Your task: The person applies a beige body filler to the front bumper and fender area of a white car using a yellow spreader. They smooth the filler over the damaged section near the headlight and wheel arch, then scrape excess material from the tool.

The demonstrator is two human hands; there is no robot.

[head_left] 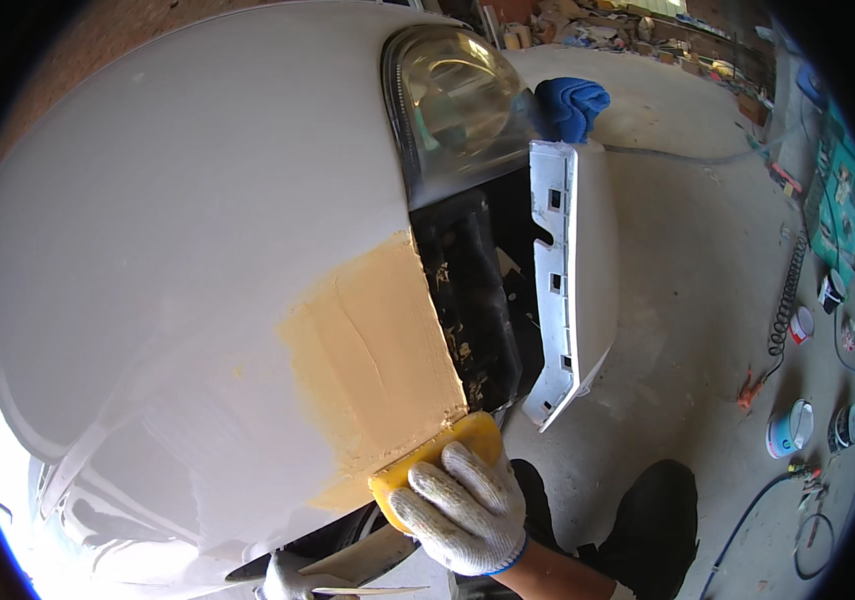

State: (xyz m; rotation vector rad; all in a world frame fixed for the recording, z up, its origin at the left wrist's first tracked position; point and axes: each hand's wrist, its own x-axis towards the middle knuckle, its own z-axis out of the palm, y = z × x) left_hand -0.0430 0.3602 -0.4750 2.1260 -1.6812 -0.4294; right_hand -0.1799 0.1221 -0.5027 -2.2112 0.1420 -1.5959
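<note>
My right hand (465, 517), in a white knit glove, grips a yellow putty spreader (427, 454). Its straight edge lies on the lower border of a tan body filler patch (379, 352) on a white car fender (195, 225). The filler is smeared smooth, with a thin ridge line across it and rough beads along the edge by the opening. Low in the picture, my left hand (283, 577), also gloved, is partly cut off by the frame. It appears to hold a thin pale flat piece (371, 591), seen edge-on.
A headlight (457, 97) adjoins the fender. A white bumper (596, 247) stands away from the dark opening, with a blue cloth (571, 105) at its far end. Several paint buckets (789, 429), a coiled air hose (786, 300) and other hoses lie on the concrete floor (667, 360).
</note>
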